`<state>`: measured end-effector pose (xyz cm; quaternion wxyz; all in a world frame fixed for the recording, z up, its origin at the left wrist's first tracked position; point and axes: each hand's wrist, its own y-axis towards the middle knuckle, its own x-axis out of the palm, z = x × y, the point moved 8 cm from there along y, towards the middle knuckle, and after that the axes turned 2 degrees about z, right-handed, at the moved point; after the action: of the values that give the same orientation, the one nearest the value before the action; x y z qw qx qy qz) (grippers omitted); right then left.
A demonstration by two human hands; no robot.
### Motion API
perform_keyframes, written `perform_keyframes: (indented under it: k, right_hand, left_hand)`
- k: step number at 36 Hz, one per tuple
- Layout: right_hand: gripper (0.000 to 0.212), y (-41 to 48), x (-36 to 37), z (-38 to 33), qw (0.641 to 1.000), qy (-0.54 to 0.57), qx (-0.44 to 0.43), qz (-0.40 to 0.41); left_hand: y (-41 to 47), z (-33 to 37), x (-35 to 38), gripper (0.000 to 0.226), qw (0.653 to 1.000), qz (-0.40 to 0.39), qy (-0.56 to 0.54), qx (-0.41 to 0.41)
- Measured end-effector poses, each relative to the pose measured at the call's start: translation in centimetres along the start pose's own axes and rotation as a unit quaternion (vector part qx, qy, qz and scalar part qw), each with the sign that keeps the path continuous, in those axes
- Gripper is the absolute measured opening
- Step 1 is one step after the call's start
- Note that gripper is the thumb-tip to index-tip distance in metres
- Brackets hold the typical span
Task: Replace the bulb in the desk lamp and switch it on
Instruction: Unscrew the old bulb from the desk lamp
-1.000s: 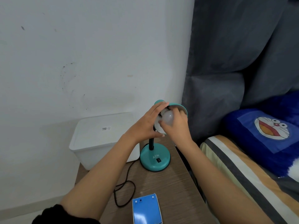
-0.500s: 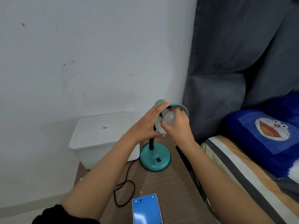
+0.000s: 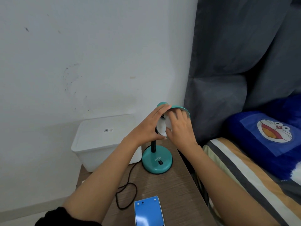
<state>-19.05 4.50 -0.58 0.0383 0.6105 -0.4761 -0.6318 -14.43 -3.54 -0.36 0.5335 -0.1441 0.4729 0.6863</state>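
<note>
wooden table [image 3: 175, 190], white box [image 3: 104, 141] at back-left. teal desk lamp [image 3: 157, 160] upright just beside box. left hand [image 3: 146, 128] grips lamp shade [image 3: 180, 108], fingers over rim, thumb under. right hand [image 3: 180, 129] fingers curled round bulb [image 3: 168, 123] inside shade.

Bedroom in a home. Evidence: bed [image 3: 260, 194] with striped sheet [image 3: 228, 160] along right side, plush blue cartoon-face pillow [image 3: 268, 136] on it. Dark grey curtain [image 3: 236, 62] hangs behind. Narrow wood-grain table [image 3: 175, 193] beside the bed, carrying a small teal lamp [image 3: 157, 160] with black cord [image 3: 128, 192]. White lidded plastic storage box [image 3: 101, 141] against scuffed white wall [image 3: 97, 54].
</note>
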Motion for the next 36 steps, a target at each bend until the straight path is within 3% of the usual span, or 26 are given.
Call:
perform_keyframes:
  k: [2,5,7,13,15,19,29,33,36]
  right_hand:
    - [0.05,-0.1,0.3,0.7,0.992,0.107,0.066,-0.027]
    - [0.051,-0.4,1.6,1.8,0.925,0.297,0.221,-0.09]
    - [0.049,-0.4,1.9,2.3,0.896,0.329,0.28,-0.102]
    - [0.06,0.1,0.4,1.5,0.968,0.191,0.152,-0.058]
    - [0.058,-0.1,0.7,1.4,0.96,0.22,0.166,-0.053]
    - [0.056,-0.5,1.6,2.1,0.899,0.316,0.29,-0.093]
    - [0.056,-0.3,0.6,1.8,0.963,0.179,0.198,-0.041]
    - [0.045,0.1,0.1,0.9,0.967,0.194,0.164,-0.025]
    - [0.05,0.1,0.1,1.2,0.958,0.2,0.203,-0.026]
  left_hand:
    - [0.1,-0.1,0.0,0.102,1.0,-0.004,-0.007,-0.012]
    - [0.2,0.0,0.0,0.099,1.0,-0.007,-0.011,-0.015]
    - [0.3,0.0,0.1,0.099,1.0,-0.008,-0.01,-0.014]
    - [0.2,-0.2,0.1,0.104,1.0,-0.02,-0.01,-0.021]
    - [0.2,-0.1,0.2,0.102,1.0,-0.018,-0.011,-0.02]
    - [0.2,-0.1,0.1,0.1,1.0,-0.013,-0.006,-0.016]
    - [0.1,-0.7,0.3,0.102,1.0,-0.014,-0.004,-0.014]
    - [0.1,-0.6,0.4,0.102,1.0,-0.02,0.007,-0.008]
    - [0.2,-0.7,0.3,0.103,1.0,-0.02,0.008,-0.007]
